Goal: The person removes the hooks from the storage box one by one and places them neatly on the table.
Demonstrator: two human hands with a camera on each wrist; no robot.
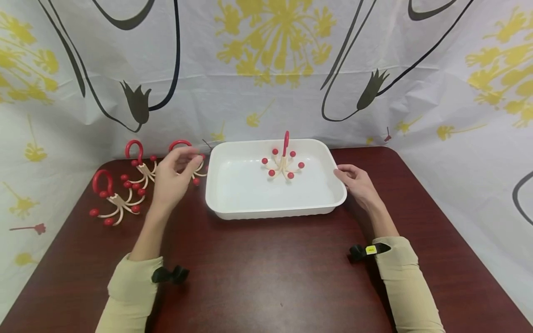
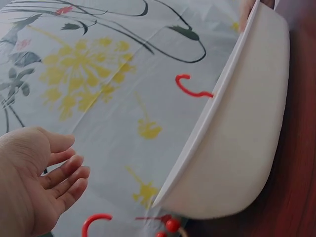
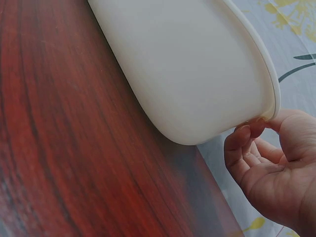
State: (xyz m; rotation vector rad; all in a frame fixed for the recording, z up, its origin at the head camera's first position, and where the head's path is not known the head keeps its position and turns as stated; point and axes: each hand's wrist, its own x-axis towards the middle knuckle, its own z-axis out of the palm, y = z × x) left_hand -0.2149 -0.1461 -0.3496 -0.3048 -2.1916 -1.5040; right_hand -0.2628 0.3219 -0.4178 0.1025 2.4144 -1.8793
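Note:
A white rectangular tray (image 1: pixel 237 192) stands at the table's far middle; its outer side fills much of both wrist views. Inside it is a multi-arm hanger (image 1: pixel 283 167) with a red hook and cream arms tipped with red balls. My right hand (image 1: pixel 361 186) pinches the tray's right rim between thumb and fingers, seen closely in the right wrist view. Left of the tray, my left hand (image 1: pixel 171 178) hovers with loosely bent fingers, holding nothing. Just behind it, partly hidden, lies a similar hanger (image 1: pixel 180 143), its red hook (image 2: pixel 96 218) showing low in the left wrist view.
Two more such hangers lie on the left of the table, one nearer the front (image 1: pixel 120 202) and one behind it (image 1: pixel 144 170). A patterned cloth (image 1: pixel 200 92) hangs along the back. The dark wood table (image 1: pixel 266 268) extends toward me.

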